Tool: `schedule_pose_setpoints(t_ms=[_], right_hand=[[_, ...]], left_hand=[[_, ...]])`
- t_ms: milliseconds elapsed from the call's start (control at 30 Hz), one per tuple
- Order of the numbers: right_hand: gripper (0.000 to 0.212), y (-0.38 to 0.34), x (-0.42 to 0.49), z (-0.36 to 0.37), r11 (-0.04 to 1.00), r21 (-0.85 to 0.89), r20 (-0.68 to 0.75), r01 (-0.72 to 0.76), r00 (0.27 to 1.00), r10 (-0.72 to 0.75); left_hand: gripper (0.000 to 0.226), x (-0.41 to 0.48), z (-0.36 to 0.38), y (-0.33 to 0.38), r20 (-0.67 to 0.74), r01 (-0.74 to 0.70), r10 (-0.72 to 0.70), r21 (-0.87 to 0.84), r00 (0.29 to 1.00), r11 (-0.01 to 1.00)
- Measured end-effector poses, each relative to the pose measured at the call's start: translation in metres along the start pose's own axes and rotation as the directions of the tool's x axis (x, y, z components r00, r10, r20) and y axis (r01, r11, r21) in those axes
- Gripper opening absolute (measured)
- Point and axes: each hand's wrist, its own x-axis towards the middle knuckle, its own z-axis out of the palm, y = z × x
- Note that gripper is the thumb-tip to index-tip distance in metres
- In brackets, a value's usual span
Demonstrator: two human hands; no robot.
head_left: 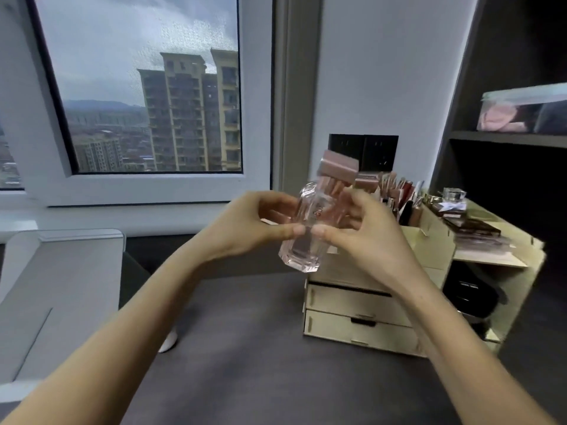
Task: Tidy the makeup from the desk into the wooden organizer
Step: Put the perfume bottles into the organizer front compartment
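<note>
A clear pink perfume bottle (310, 219) with a rose-gold cap is held up in the air, tilted, in front of the wooden organizer (356, 326). My left hand (254, 222) grips its left side and my right hand (365, 237) grips its right side, thumbs nearly touching on the front. The organizer stands on the dark desk (245, 348) at the right, with two shut drawers below and open compartments on top that hold several lipsticks and brushes (399, 194).
A small glass bottle (454, 196) and dark palettes (472, 228) lie on the organizer's right shelf, a black round case (469, 296) beneath. A grey laptop or stand (55, 286) sits at the left. Window behind, dark shelves at the right.
</note>
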Motion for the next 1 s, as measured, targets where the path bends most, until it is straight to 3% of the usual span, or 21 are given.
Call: schedule_pose_setpoints(t_ms=[200,400,667,900,1000], right_hand=[[0.060,0.023,0.028,-0.052,0.985,-0.173,-0.096,0.007,0.995,-0.024],[0.058,0.062,0.043,-0.052,0.986,-0.159,-0.057,-0.053,0.997,0.044],[0.075,0.092,0.055,-0.030,0.983,-0.132,-0.007,-0.125,0.992,0.125],[0.063,0.098,0.060,-0.009,0.986,-0.066,-0.074,-0.154,0.986,0.149],[0.059,0.098,0.060,-0.006,0.985,-0.115,-0.138,-0.131,0.984,0.115]], left_hand=[[0.042,0.056,0.048,0.013,-0.077,-0.083,0.085,0.023,0.993,0.996],[0.044,0.082,0.079,-0.010,-0.125,-0.017,0.032,0.113,0.992,0.993],[0.034,0.080,0.079,-0.035,-0.072,0.075,-0.059,0.238,0.996,0.968],[0.043,0.080,0.070,-0.043,-0.076,0.136,-0.117,0.346,0.990,0.928],[0.043,0.082,0.069,-0.043,-0.068,0.142,-0.126,0.347,0.990,0.927]])
